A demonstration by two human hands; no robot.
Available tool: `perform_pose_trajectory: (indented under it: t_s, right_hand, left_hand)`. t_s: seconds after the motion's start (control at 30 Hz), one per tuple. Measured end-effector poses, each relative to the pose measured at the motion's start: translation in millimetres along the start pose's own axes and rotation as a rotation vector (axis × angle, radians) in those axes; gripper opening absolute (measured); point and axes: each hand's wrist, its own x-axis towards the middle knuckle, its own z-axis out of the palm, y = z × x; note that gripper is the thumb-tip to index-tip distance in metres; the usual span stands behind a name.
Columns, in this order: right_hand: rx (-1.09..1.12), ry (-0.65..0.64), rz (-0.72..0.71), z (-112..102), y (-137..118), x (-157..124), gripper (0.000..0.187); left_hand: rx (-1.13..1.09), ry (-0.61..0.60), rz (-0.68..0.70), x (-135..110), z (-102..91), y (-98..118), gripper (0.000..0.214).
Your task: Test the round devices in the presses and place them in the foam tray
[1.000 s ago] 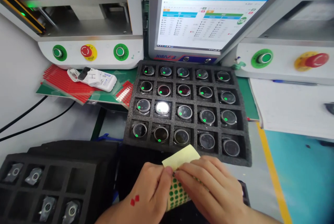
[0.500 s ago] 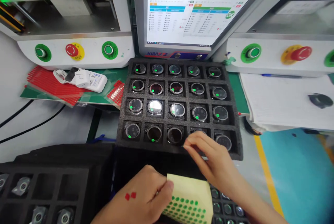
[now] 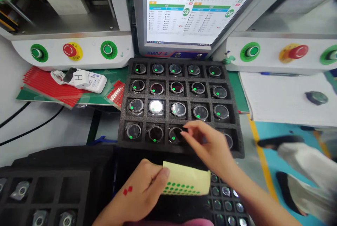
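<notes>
My left hand [image 3: 137,191] grips a yellow sheet of green dot stickers [image 3: 186,176] between thumb and fingers; two red squares are stuck on the back of this hand. Over the front row of a dark foam tray [image 3: 123,118] is my right hand [image 3: 207,141]. Its thumb and index fingertips are slightly apart, with nothing visible between them, beside the third round watch face [image 3: 176,134], which carries a green dot at its lower left. Most watch faces in the tray bear such dots. My right hand hides the fourth front pocket and partly covers the fifth watch face [image 3: 228,141].
Behind the tray stands a monitor [image 3: 181,11], between machines with green buttons and red stop knobs. A white handheld device [image 3: 89,80] and red sticker sheets [image 3: 52,87] lie left. More foam trays [image 3: 86,183] stand lower left. A person's legs [image 3: 302,159] show at right.
My right hand has shifted slightly left and its fingertips have parted. A green dot now shows on the third front watch face. The sheet is tipped flatter. A second OK appears on the monitor.
</notes>
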Motion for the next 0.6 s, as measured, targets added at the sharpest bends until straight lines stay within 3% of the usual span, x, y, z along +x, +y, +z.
perform_pose_trajectory:
  t_s: [0.1, 0.17, 0.27, 0.43, 0.6]
  right_hand:
    - [0.078, 0.096, -0.102, -21, -18, -7, 0.010]
    - [0.086, 0.022, -0.246, -27, -31, -13, 0.010]
    - [0.099, -0.070, -0.348, -22, -42, -20, 0.010]
    - [0.019, 0.005, -0.367, -6, -42, -26, 0.013]
    - [-0.106, 0.082, -0.456, -6, -46, -23, 0.036]
  left_hand:
    - [-0.045, 0.084, -0.057, 3, 2.7, -2, 0.054]
    - [-0.076, 0.118, -0.070, 5, 5.3, -2, 0.055]
    - [-0.125, 0.153, -0.087, 7, 9.9, -2, 0.057]
    - [-0.242, 0.249, -0.148, 5, 21.1, -5, 0.055]
    - [-0.583, 0.479, -0.406, 0, 28.4, -10, 0.044]
